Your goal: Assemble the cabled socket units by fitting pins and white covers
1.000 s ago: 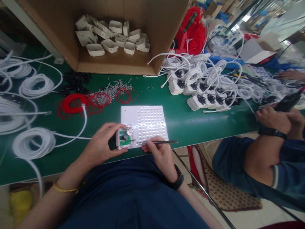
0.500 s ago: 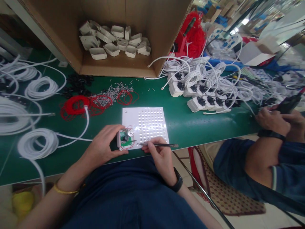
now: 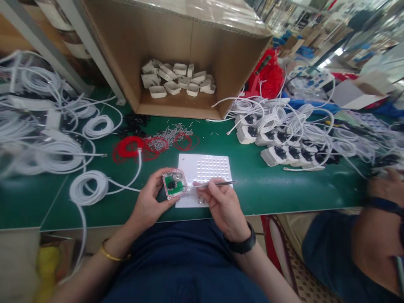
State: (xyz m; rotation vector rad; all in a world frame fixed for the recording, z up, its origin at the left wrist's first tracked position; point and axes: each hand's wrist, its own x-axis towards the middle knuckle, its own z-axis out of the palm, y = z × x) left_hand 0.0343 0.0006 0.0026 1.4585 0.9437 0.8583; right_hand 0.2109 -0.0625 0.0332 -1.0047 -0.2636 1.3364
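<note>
My left hand (image 3: 153, 200) is wrapped round the sides of a small white housing with a green circuit board (image 3: 176, 188) inside and a red ring along its rim. The housing is tilted up toward me. In my right hand (image 3: 224, 206), thumb and fingers pinch slim dark tweezers (image 3: 222, 183), their tips pointing left at the housing's right edge. Whether the tips hold anything is too small to tell. Beneath both hands lies a white sheet (image 3: 188, 162) with rows of small shiny pieces. A white cable (image 3: 126, 188) runs from behind my left hand to a coil (image 3: 89, 187).
An open cardboard box (image 3: 176, 110) holding white housings stands at the back. Loose screws (image 3: 172, 136), red rings (image 3: 131, 148) and black parts (image 3: 134, 124) lie before it. Cabled white units (image 3: 274, 155) sit to the right, near a co-worker's arm (image 3: 386, 189).
The view has shifted, so the scene sits further right. My left hand has lifted and tilted the housing toward me. The tweezers have moved up with my right hand, still beside the housing.
</note>
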